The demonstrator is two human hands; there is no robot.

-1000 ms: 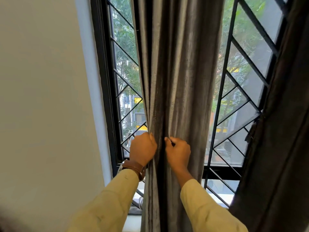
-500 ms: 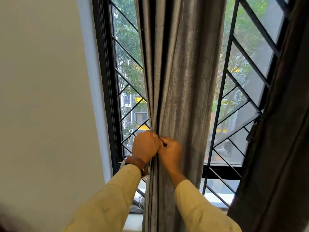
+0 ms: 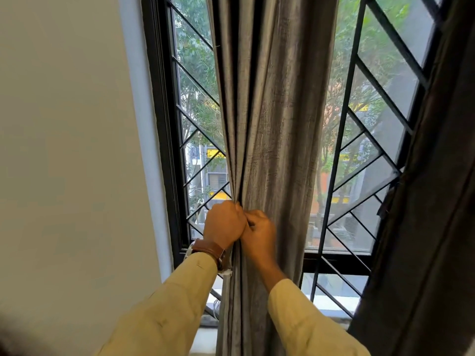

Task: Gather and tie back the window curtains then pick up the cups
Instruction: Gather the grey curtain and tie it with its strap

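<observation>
A grey curtain [image 3: 277, 111] hangs bunched into a narrow column in front of the window. My left hand [image 3: 223, 223], with a brown watch strap at the wrist, grips the curtain's left folds at mid height. My right hand [image 3: 259, 233] grips the folds right beside it, knuckles touching the left hand. A second, darker curtain [image 3: 426, 227] hangs along the right edge. No cups are in view.
A black window frame with diagonal metal bars [image 3: 344, 140] stands behind the curtains. A plain wall [image 3: 69, 150] fills the left side. A pale sill [image 3: 331, 304] runs below the glass.
My two hands have come together on the grey curtain, closing the gap between them and pulling the folds tighter. They also sit slightly higher than before.
</observation>
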